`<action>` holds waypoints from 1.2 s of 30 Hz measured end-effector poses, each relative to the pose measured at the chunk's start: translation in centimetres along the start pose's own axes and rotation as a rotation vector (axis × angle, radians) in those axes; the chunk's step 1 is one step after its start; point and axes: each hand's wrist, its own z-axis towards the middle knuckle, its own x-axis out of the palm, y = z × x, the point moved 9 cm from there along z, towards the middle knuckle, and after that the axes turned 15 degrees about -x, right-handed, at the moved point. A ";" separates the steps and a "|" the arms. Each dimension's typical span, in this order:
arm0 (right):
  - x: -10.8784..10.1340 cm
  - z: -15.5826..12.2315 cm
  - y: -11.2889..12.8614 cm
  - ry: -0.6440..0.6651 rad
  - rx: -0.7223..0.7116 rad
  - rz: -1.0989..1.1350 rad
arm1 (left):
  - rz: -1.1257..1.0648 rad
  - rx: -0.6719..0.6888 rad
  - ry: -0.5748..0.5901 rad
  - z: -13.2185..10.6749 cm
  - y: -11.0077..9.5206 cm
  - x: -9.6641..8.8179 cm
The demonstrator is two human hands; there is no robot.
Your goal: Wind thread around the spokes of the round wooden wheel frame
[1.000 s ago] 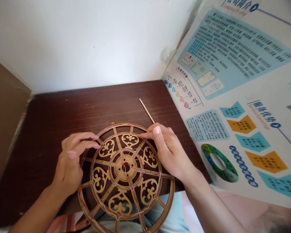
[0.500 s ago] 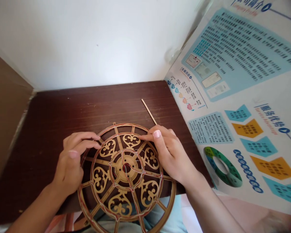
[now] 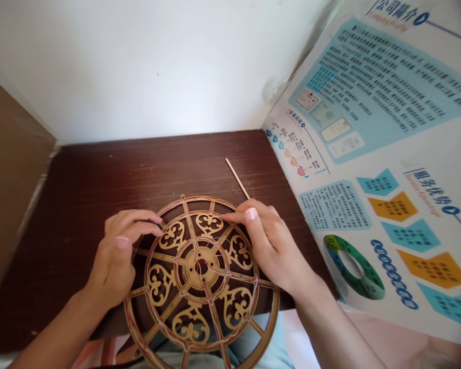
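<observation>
Openwork wooden wheel [image 3: 194, 271] lying flat between two hands on a dark wood-grain table [image 3: 100, 174].

The round wheel has no long axis; its hub sits about midway between the hands, and its rim overhangs the table's near edge. The left hand [image 3: 113, 261] lies at the upper left, its fingers [image 3: 146, 218] curled narrowly over the wheel's inner ring. The right hand [image 3: 272, 246] lies at the upper right, its index finger [image 3: 234, 217] extended onto that ring; neither grip can be told. A thin wooden stick [image 3: 238, 179] runs from the right hand toward the far edge, its lower end hidden. The table extends beyond the far rim and leftward; a printed poster [image 3: 369, 154] adjoins its right edge.
</observation>
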 end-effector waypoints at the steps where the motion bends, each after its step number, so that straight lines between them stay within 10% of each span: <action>1: -0.3 0.0 0.1 -0.029 -0.014 -0.002 | -0.008 0.009 -0.011 0.0 -0.1 -0.1; 14: -0.1 -0.2 -1.4 -0.079 0.017 0.010 | 0.046 0.124 -0.026 0.1 -1.2 0.1; 36: 0.7 0.1 -2.6 -0.050 0.070 0.052 | -0.118 -0.069 0.018 0.9 -0.4 0.4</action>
